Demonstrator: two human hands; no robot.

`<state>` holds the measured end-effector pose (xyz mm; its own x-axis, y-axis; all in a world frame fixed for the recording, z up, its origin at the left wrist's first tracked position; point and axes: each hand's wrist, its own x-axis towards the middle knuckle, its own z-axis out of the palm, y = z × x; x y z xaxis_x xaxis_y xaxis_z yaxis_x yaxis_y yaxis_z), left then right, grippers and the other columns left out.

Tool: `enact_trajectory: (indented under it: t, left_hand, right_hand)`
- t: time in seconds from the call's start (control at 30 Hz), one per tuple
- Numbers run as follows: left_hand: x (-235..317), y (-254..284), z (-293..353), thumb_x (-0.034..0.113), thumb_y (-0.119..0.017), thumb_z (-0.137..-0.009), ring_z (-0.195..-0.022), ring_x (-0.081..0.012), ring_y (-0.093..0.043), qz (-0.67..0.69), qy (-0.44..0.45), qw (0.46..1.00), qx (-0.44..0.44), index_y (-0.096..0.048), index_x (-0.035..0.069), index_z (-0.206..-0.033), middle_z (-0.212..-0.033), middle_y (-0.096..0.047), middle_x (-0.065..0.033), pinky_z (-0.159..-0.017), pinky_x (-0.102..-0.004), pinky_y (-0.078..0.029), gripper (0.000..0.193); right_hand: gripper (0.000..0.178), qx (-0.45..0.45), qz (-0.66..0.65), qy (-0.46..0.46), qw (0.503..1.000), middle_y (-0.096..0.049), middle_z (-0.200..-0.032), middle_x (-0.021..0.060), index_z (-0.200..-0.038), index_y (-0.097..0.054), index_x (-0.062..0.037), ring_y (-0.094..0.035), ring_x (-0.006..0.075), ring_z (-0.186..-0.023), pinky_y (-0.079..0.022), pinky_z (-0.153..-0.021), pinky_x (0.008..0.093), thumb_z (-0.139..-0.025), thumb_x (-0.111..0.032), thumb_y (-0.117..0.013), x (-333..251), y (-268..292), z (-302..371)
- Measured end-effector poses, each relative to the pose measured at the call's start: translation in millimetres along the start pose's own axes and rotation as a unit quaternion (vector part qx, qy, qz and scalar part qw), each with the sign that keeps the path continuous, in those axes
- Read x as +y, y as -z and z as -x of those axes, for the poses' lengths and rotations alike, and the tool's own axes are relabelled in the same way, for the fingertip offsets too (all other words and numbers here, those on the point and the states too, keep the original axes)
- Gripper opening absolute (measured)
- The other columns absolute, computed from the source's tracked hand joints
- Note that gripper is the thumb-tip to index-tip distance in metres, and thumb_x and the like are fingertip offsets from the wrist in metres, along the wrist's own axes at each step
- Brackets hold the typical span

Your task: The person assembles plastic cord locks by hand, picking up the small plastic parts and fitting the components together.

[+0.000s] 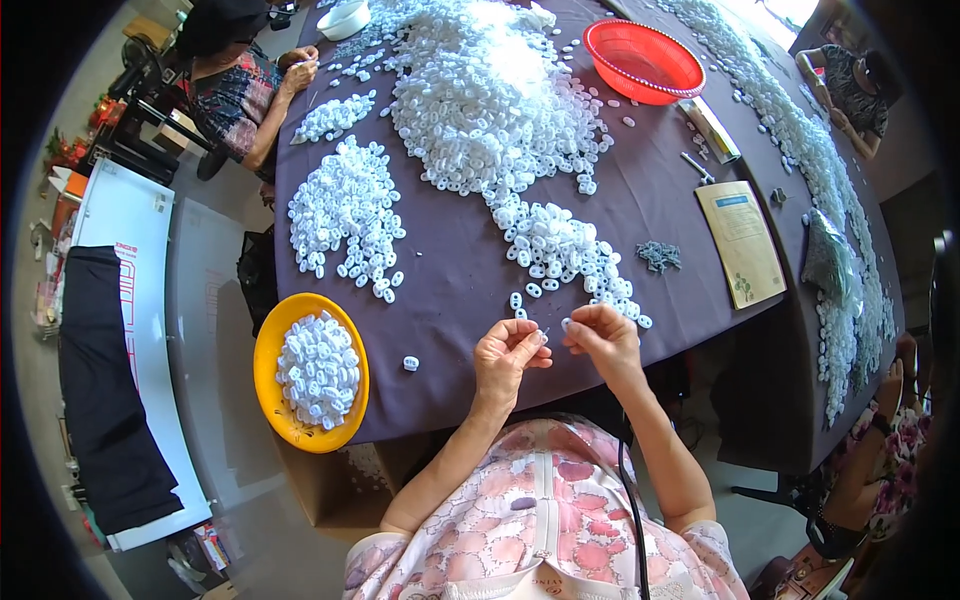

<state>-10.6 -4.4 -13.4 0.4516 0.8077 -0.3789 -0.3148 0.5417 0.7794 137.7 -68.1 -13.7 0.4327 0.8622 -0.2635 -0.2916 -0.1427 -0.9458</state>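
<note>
My left hand (505, 362) is closed at the near edge of the table, pinching a tiny piece (543, 335) with grey showing at its tip; its exact kind is too small to tell. Just to the right, my right hand (610, 348) pinches a small white oval plastic piece (566, 324). The two hands are close but apart. Beyond them spreads a pile of white two-holed oval pieces (565, 245). A little heap of small grey parts (658, 256) lies right of that pile. One white piece (411, 363) sits alone left of my left hand.
A yellow bowl (263, 385) of white pieces stands at the left table edge. Larger white heaps (345, 205) lie beyond. Farther right are a red basket (618, 66), a tan booklet (742, 240) and a plastic bag (832, 262). Other people work at the table's left and right sides.
</note>
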Motion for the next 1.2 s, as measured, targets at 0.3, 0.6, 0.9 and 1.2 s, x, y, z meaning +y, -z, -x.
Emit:
enact_trajectory:
  t: [0.3, 0.6, 0.9, 1.2]
  left_hand:
    - [-2.7, -2.8, 0.7, 0.002, -0.061, -0.086, -0.063, -0.0117, -0.063, -0.071, -0.053, 0.996, 0.002, -0.059, 0.0, -0.094, -0.081, -0.062, -0.0055, -0.056, -0.0252, -0.055, 0.009]
    - [-2.2, -3.6, 2.1, 0.003, -0.061, -0.087, -0.064, -0.0093, -0.061, -0.136, -0.093, 0.986, -0.014, -0.06, 0.0, -0.092, -0.078, -0.063, -0.0037, -0.057, -0.0243, -0.054, 0.007]
    - [0.9, -5.8, 4.4, 0.002, -0.06, -0.086, -0.065, -0.0071, -0.06, -0.197, -0.121, 0.973, -0.003, -0.06, 0.001, -0.09, -0.077, -0.063, -0.0022, -0.057, -0.0228, -0.053, 0.004]
    - [2.6, -7.6, 3.1, 0.001, -0.059, -0.087, -0.066, -0.0081, -0.061, -0.197, -0.109, 0.974, -0.007, -0.06, 0.0, -0.09, -0.078, -0.064, -0.0031, -0.058, -0.0228, -0.054, 0.004]
  right_hand:
    - [0.015, -0.017, -0.067, -0.03, 0.997, -0.067, -0.084, 0.0064, -0.098, -0.062, -0.0006, -0.066, 0.0139, -0.072, -0.055, -0.061, 0.0256, -0.084, -0.006, -0.065, -5.9, -11.1, 3.5]
    - [0.014, -0.023, -0.049, -0.019, 0.998, -0.066, -0.083, 0.0066, -0.097, -0.062, 0.0007, -0.066, 0.0126, -0.073, -0.055, -0.06, 0.0238, -0.085, -0.006, -0.064, -4.4, -12.7, 3.3]
    - [0.013, -0.03, -0.045, -0.012, 0.998, -0.066, -0.082, 0.0067, -0.097, -0.061, 0.0012, -0.066, 0.0128, -0.072, -0.056, -0.059, 0.0241, -0.085, -0.006, -0.064, -5.0, -13.8, 4.3]
    - [0.013, -0.033, -0.03, -0.006, 0.999, -0.066, -0.082, 0.0059, -0.096, -0.062, 0.0013, -0.065, 0.0117, -0.073, -0.055, -0.061, 0.0239, -0.085, -0.006, -0.064, -1.2, -16.2, 5.4]
